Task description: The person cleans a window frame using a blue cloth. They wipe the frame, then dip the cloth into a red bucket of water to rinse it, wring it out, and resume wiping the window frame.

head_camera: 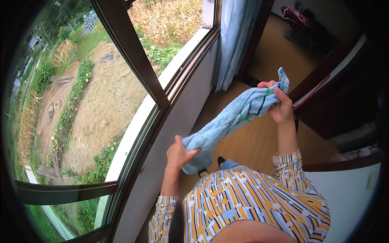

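Observation:
A light blue terry towel [225, 121] with green and dark blue stripes is stretched between my hands, bunched lengthwise above the floor. My left hand [179, 153] grips its lower-left end, thumb on top, and a loose flap hangs below that hand. At the upper right my right hand [279, 104] is closed on the other end, where a small corner of cloth sticks up past the fingers. The parts of the fingers under the towel are hidden.
On my left a sliding window [162, 97] with dark frames runs above a pale wall [182, 124]; its upper section stands open. A light blue curtain [232, 45] hangs ahead, beside a doorway. Wooden floor [258, 136] lies below me. Dark furniture [340, 106] stands at right.

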A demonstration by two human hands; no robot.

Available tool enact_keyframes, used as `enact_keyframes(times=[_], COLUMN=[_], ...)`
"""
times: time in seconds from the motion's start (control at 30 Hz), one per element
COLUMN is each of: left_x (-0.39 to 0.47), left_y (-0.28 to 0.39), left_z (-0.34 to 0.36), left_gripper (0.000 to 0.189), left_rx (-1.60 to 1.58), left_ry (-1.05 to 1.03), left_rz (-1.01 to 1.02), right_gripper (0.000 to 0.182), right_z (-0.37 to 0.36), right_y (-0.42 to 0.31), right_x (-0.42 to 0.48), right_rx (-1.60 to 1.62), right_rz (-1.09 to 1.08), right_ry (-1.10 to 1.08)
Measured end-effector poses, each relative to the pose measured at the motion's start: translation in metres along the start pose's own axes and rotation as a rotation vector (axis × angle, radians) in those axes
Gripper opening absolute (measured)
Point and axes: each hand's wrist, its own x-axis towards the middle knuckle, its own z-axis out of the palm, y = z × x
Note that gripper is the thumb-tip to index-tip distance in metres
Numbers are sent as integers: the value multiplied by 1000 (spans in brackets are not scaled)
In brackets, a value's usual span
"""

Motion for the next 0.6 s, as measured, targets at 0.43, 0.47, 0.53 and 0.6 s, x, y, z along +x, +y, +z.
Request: enact_keyframes(times=[0.43,0.47,0.53,0.6], left_x=[17,14,10,0], left_y=[-12,-13,-28,-41], left_z=[-31,-37,-47,-58], left_gripper=[49,52,59,58], left_rx=[-429,-462,-563,-661], left_ry=[51,68,85,116], left_rz=[239,248,278,270], right_gripper=[24,24,25,26], right_z=[-10,-9,0,1], right_y=[-40,-41,-38,-31], right_x=[-25,-27,-27,-26], right_rx=[-279,-311,-348,-503], right_rz=[-177,-165,-141,-86], right_ry=[-109,-110,-97,-29])
